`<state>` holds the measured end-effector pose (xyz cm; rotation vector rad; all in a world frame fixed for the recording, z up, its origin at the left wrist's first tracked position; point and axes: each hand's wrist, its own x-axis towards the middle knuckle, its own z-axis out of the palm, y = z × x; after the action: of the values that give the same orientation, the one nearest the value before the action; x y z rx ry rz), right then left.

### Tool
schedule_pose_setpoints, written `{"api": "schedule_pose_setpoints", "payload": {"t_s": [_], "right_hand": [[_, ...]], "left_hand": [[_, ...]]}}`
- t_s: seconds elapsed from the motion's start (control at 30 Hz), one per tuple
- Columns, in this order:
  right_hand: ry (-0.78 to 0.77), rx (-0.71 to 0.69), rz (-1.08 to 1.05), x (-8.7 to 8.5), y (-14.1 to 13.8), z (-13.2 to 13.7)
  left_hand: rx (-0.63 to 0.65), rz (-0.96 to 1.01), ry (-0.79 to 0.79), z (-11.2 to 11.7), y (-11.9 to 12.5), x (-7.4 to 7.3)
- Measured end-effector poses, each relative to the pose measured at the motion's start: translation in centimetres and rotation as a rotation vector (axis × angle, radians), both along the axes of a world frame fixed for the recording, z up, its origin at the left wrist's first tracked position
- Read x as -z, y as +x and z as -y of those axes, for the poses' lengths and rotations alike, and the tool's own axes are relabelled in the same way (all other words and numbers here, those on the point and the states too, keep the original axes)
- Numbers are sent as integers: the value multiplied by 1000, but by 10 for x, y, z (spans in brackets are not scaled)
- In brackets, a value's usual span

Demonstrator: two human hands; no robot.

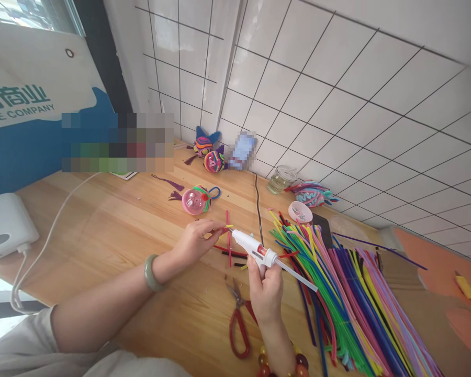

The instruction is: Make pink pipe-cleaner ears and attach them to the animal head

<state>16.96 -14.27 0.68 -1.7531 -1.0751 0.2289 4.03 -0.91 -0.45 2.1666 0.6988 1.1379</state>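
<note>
My right hand (265, 290) is wrapped round the grip of a white hot glue gun (255, 250), whose nozzle points left. My left hand (198, 238), with a jade bangle on the wrist, pinches a small yellow and pink pipe-cleaner piece (226, 227) right at the nozzle tip. A few red pipe-cleaner lengths (229, 245) lie on the wooden table (113, 235) just beneath the two hands. The gun's black cord (258, 209) runs away toward the wall.
A big heap of coloured pipe cleaners (345, 293) lies to the right. Red-handled scissors (239, 319) rest near my right wrist. A pink plastic ball (194, 201), finished woven figures (208, 152), a glass jar (280, 179) and a small pink dish (300, 211) stand farther back. A white device (3, 225) sits at left.
</note>
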Motion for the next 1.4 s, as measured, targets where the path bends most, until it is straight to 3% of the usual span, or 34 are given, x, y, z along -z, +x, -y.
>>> {"api": "schedule_pose_setpoints", "payload": {"t_s": [0.27, 0.53, 0.77, 1.4], "right_hand": [[-21, 41, 2, -1, 1, 0], [-26, -10, -2, 8, 0, 2], [-9, 31, -36, 0, 0, -1], [-2, 24, -55, 2, 1, 0]], "left_hand": [[2, 24, -12, 0, 0, 2], [19, -19, -43, 0, -1, 1], [-11, -4, -19, 0, 0, 1], [8, 13, -10, 1, 0, -1]]}}
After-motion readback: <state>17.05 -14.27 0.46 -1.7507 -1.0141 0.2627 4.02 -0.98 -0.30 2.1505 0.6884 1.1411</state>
